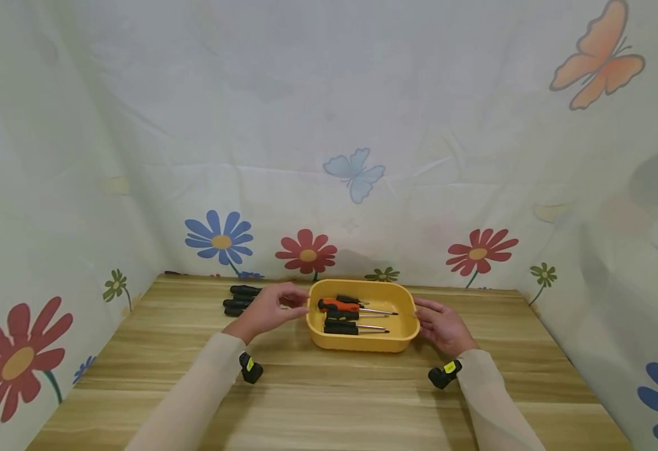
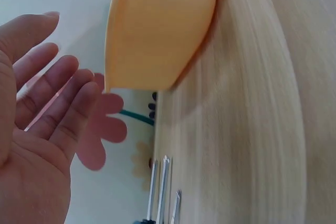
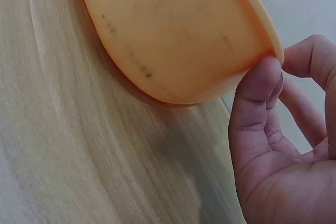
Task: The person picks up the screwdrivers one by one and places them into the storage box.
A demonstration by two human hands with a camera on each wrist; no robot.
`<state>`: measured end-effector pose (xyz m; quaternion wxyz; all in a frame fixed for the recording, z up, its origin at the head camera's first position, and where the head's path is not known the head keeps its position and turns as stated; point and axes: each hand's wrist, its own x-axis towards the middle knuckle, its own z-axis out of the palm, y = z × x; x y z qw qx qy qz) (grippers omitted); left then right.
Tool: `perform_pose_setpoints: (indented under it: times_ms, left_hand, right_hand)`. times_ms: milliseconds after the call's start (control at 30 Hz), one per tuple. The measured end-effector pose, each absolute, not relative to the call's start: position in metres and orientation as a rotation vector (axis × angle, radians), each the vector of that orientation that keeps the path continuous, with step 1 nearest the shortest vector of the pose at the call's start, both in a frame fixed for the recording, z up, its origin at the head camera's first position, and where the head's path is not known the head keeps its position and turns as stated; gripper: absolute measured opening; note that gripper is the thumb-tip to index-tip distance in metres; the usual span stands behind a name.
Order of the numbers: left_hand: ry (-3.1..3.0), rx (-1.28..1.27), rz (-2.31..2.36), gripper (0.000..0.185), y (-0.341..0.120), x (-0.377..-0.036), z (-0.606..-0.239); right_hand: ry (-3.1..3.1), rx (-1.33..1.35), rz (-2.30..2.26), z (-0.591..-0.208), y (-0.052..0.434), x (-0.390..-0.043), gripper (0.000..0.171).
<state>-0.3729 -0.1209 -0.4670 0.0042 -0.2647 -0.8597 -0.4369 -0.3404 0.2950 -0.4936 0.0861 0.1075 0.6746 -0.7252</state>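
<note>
A yellow plastic basket (image 1: 357,343) stands on the table with several screwdrivers lying in it. One has an orange and black handle (image 1: 339,305); others have black handles (image 1: 341,328), their metal shafts pointing right. My right hand (image 1: 444,326) is at the basket's right end; in the right wrist view thumb and fingers pinch its rim (image 3: 265,19). Beside the left end is my left hand (image 1: 269,307), its fingers loosely extended and apart from the basket in the left wrist view.
Several black-handled screwdrivers (image 1: 244,290) lie on the wooden table (image 1: 340,407) to the left, partly hidden behind my left hand. Their bare shafts (image 2: 164,182) show in the left wrist view. A flower-printed curtain (image 1: 283,207) borders the table's back and sides.
</note>
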Motion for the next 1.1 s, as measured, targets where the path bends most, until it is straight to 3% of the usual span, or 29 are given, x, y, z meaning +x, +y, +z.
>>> perform_pose_setpoints:
  times_ms: [600, 1100]
  left_hand:
    - [-2.642, -0.702, -1.466, 0.021, -0.162, -0.368, -0.48]
    - [-2.692, -0.517, -1.403, 0.028, -0.208, -0.369, -0.497]
  right_hand:
    - [1.982, 0.313, -2.185, -0.498, 0.296, -0.344, 0.048]
    - [1.989, 0.301, -2.179, -0.495, 0.297, -0.341, 0.05]
